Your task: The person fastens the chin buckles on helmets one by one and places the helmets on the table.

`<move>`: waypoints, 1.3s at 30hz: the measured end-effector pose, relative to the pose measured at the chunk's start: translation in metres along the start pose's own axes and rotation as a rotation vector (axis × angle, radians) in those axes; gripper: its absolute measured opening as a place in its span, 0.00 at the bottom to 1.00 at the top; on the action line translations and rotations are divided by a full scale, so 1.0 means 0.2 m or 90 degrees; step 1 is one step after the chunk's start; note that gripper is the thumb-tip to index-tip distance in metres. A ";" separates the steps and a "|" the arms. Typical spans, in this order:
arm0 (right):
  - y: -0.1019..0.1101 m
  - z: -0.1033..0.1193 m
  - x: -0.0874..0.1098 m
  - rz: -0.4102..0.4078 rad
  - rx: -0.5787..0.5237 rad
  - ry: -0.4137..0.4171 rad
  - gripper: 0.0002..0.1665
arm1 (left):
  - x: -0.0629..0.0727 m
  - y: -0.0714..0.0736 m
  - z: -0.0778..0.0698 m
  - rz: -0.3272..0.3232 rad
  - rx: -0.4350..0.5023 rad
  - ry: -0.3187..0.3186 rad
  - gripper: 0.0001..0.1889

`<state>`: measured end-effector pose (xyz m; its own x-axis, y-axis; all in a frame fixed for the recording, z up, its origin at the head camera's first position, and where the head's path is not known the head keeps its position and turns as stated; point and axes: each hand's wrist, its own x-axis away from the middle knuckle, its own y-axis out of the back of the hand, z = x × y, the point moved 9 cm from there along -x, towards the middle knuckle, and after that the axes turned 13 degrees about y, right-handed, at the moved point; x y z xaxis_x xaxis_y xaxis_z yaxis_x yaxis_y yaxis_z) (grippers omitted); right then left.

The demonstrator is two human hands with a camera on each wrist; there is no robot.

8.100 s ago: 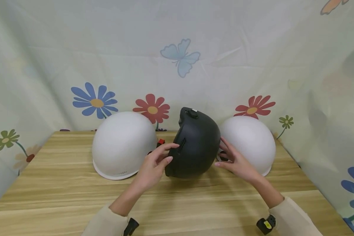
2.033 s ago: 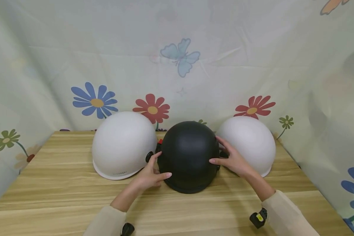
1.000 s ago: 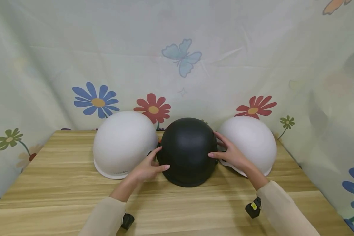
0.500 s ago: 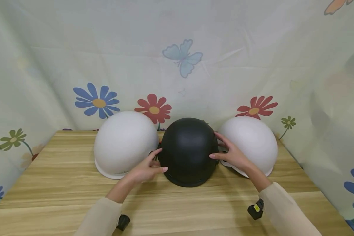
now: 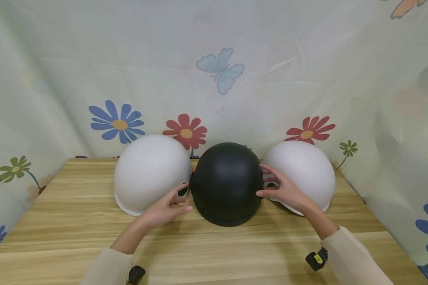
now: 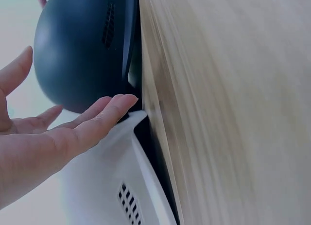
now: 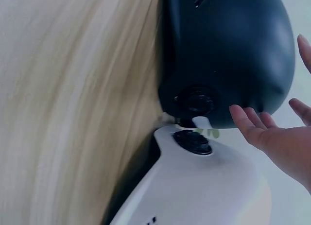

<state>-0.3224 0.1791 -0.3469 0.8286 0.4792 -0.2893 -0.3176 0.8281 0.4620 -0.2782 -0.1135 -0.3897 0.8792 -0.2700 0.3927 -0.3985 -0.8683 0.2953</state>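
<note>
Between the fingertips of the two hands, the black helmet point(image 5: 228, 186) sits dome up on the wooden table point(image 5: 214, 253), rim down. Left of it, the left hand point(image 5: 165, 209) is held wide, its straight fingers just short of the shell and in front of the nearer edge of one white helmet point(image 5: 149, 174). On the opposite side, the right hand point(image 5: 283, 192) is also spread, fingers straight and thumb apart, its tips right at the shell; whether they touch I cannot tell. Behind those right fingers is the other white helmet point(image 5: 303, 170), completing a row of three. Judging by this, the placing looks done or nearly so, with perhaps a small adjustment or clearing the fingers away left. The black helmet's round knob point(image 7: 195, 99) faces the right fingers, while a slotted vent point(image 6: 109, 25) is on the side toward the person. Its long axis therefore probably runs front to back, between the hands and across the line joining them, though the dome looks nearly round and I cannot tell which end is the front.
</note>
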 end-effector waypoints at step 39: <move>-0.38 0.34 -0.11 0.173 -0.123 0.125 0.42 | 0.28 0.61 0.29 -0.099 -0.062 -0.009 0.28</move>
<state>-0.2849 0.0860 -0.3178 0.6047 0.7193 -0.3420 -0.6095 0.6943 0.3826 -0.2622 -0.2585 -0.3812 0.9352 -0.1424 0.3242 -0.2808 -0.8559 0.4343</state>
